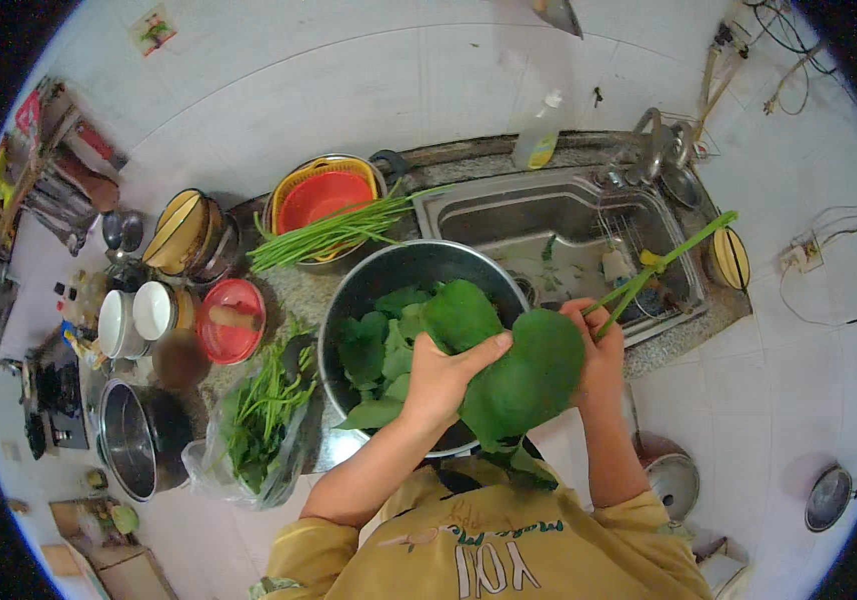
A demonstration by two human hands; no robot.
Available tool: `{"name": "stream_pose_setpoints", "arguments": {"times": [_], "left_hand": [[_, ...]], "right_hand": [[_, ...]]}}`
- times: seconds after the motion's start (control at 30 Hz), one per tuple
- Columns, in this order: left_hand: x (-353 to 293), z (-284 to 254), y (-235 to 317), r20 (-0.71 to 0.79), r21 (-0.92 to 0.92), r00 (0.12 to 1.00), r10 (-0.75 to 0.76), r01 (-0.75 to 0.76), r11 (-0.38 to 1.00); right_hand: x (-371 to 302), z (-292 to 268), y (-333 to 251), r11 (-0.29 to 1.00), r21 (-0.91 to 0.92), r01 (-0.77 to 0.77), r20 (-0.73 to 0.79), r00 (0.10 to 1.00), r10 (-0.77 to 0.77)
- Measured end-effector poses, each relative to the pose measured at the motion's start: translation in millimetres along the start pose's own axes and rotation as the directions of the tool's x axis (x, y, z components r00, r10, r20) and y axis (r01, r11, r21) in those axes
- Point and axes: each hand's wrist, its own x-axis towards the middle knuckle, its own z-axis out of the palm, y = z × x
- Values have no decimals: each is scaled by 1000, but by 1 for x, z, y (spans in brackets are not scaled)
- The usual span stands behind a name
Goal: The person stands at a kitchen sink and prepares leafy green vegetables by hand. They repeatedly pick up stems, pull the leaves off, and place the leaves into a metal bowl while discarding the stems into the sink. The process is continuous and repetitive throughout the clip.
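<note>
My left hand (443, 380) is closed on large, broad green leaves (534, 375), its thumb pressed flat over them and the other fingers hidden beneath. My right hand (601, 350) grips the long green leaf stems (684, 243), which point up to the right and carry a small yellow bit (653, 262), perhaps a flower or a tie. Both hands are over the right side of a big metal pot (333, 345). Inside it lie more loose green leaves (389, 345), partly covered by the left hand and the held leaves.
Behind the pot, a bundle of cut green stems (334, 232) rests across a red basin (321, 198) in a yellow basket. A steel sink (479, 205) holds some water at the right. On the left are a plastic bag of greens (264, 430), a red dish (232, 335) and a dark pot (139, 440).
</note>
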Motion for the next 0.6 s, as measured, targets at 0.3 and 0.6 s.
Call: {"name": "stream_pose_setpoints", "arguments": {"times": [0.3,0.6], "left_hand": [[45,80,-55,-83,106,991,105,-96,990],[101,172,-123,-245,383,909,338,-229,895]], "right_hand": [[42,-81,-4,1000,28,-4,94,996,2],[107,-174,-14,998,55,-14,383,924,-8]]}}
